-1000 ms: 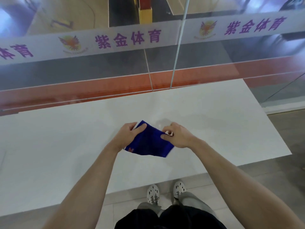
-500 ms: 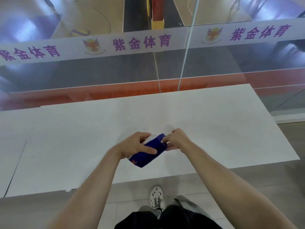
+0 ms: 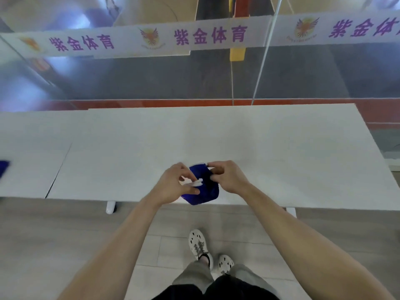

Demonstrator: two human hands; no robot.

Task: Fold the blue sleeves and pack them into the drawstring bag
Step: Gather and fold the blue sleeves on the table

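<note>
Soft, even light; glare on the glass (image 3: 65,83); blurred left edge; wide-angle bending.

Both bare forearms stretched forward and converging, left hand (image 3: 173,185) fingers curled, pinching blue fabric bundle (image 3: 205,192) from its left side, right hand (image 3: 229,178) curled round its right edge, hands close together

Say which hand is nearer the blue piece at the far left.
Left. Both hands grip the blue bundle; the left hand sits well right of the blue piece, the right hand farther right.
</note>
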